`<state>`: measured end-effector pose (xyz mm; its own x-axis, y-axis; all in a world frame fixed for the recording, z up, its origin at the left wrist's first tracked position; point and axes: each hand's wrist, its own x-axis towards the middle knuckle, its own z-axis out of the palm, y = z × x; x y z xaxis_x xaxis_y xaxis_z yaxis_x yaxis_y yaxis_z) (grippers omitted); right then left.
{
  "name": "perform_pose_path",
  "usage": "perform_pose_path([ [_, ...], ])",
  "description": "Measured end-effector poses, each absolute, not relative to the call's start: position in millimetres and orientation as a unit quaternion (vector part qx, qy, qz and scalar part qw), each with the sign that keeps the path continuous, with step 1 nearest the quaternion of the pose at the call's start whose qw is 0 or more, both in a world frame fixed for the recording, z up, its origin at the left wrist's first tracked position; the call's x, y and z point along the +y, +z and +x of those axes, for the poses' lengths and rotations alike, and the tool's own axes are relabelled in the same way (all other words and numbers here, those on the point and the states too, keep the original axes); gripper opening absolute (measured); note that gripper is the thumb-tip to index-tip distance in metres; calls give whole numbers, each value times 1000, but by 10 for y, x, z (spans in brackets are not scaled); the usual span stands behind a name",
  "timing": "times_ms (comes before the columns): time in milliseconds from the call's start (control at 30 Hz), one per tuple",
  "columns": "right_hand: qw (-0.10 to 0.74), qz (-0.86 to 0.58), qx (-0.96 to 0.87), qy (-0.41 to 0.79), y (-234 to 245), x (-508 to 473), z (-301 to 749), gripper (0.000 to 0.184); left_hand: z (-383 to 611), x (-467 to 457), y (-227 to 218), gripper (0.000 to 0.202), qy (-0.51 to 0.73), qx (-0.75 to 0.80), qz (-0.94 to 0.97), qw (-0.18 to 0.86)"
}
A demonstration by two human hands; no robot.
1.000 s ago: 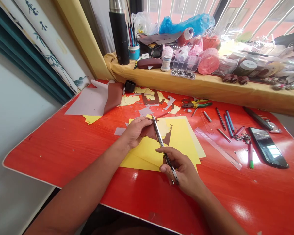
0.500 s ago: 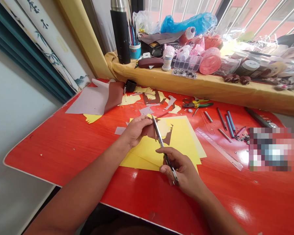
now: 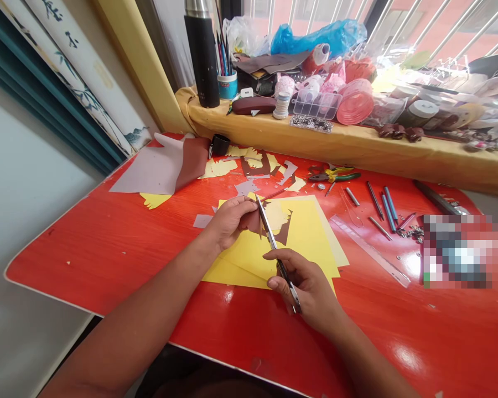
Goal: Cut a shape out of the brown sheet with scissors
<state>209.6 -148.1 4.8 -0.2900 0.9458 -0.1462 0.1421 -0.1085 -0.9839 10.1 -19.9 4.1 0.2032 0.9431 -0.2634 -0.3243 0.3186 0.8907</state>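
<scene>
Scrap point(image 3: 254, 222), brown, probably light, thin and bendy, pinched between thumb and fingers of left hand point(image 3: 232, 224) over yellow paper point(image 3: 247, 262), best held by edge clear of scissors point(image 3: 268, 225) clamped in fingers of right hand point(image 3: 307, 282).

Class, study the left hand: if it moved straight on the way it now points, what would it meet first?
Probably the scissors in the right hand: they slant across just ahead of the left hand, which holds a brown piece, though one view leaves depth unclear.
</scene>
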Motion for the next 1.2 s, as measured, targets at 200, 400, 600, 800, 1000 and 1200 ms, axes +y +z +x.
perform_pose_path([
  [200,359,-474,-562,574,51,-1475,2090,43,97,-196,51,29,467,433,348,688],
  [400,356,-480,-561,573,67,-1475,2093,44,89,-197,58,28,464,433,350,689],
  [600,357,-487,-549,577,69,-1476,2085,47,92,-195,50,28,464,431,343,694],
  [800,377,-472,-530,595,76,-1485,2083,43,114,-200,39,35,472,416,293,720],
  [1000,407,-480,-508,588,121,-1485,2082,42,103,-207,35,32,483,428,314,696],
  [1200,461,-547,-453,531,167,-1411,2104,52,105,-228,54,41,459,423,390,677],
])
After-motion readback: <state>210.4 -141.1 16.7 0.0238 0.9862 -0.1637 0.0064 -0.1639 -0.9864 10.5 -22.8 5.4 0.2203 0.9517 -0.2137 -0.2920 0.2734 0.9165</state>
